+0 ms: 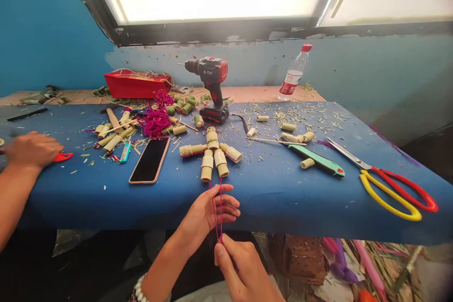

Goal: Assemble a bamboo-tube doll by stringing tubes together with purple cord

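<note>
A small figure of bamboo pieces (212, 141) lies on the blue table near its front edge, with a head, two arms and two legs. From its legs, two magenta strings (221, 198) run down toward me. My right hand (244, 266) is closed in a pinch on the lower ends of the strings, holding them fairly taut. My left hand (208, 212), a beaded bracelet at its wrist, is open below the figure with fingers stretched out. The strings pass across its palm; whether they touch it I cannot tell.
Left of the figure lie a phone (150, 160), a lighter (125, 152) and tangled magenta string (155, 122). Behind stand a drill (214, 87) and a bottle (293, 75). A green-handled tool (316, 160) and scissors (375, 174) lie right. Another person's hand (33, 151) is far left.
</note>
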A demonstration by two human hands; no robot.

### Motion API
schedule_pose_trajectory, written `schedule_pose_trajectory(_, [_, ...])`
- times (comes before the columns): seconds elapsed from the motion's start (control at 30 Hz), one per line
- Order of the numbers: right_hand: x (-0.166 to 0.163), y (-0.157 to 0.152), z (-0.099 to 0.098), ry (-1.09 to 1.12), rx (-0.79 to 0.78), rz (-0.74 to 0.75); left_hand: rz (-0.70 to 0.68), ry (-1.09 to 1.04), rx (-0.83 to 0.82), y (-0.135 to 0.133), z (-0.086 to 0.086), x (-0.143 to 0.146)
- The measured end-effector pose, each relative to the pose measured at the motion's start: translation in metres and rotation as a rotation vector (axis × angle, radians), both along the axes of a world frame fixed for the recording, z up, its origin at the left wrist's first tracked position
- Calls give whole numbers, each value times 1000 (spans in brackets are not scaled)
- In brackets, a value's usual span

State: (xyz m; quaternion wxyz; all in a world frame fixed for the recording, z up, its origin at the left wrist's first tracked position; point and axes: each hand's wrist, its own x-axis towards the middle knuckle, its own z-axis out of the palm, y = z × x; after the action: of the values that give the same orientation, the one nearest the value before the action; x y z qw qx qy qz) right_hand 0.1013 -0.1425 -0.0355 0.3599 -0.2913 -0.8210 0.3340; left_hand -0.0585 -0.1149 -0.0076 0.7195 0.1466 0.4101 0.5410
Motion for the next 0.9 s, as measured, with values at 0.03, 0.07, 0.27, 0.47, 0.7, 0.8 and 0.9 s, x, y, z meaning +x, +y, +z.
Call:
schedule_pose_trajectory(0.03, [-1, 1, 2, -3, 11, 9, 15, -64, -16, 8, 2, -4])
schedule_pose_trajectory(0.07, [-2, 2, 3, -10, 10, 23, 25, -108, -32, 14, 4, -7])
schedule_pose_trajectory(0.27, [-12, 9, -4, -46, 134, 93, -44, -221, -91, 29, 16, -18])
schedule_pose_trajectory(0.47, [-16, 15, -5, -50, 217, 138, -115, -281, -111, 33, 19, -23])
schedule_pose_trajectory(0.7, [-18, 17, -7, -60, 271, 227, -146, -268, -143, 34, 22, -25])
schedule_pose_trajectory(0.8, [-15, 27, 3, -141, 384, 217, -137, -242, -152, 33, 22, -24])
schedule_pose_trajectory(0.9, [-2, 51, 25, -221, 370, 198, -139, -218, -166, 31, 21, -23])
